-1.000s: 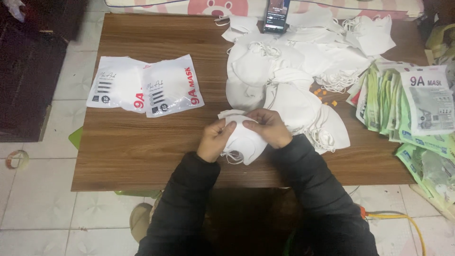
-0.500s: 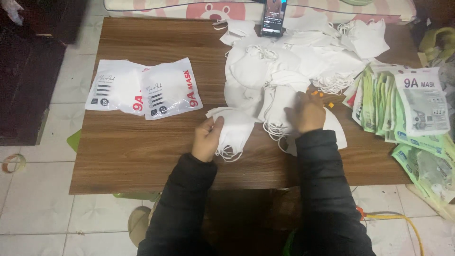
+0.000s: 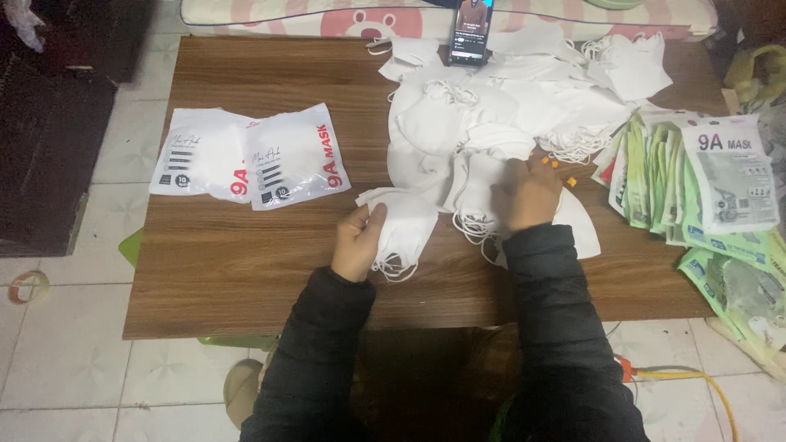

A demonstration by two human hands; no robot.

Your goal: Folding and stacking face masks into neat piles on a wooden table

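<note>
Your left hand is pinching a small stack of white masks at the counter's front centre. Your right hand is pressing curled fingers onto the loose mask pile. Two white, red-lettered packets are lying flat at left; green-edged pouches are fanning out at right.
</note>
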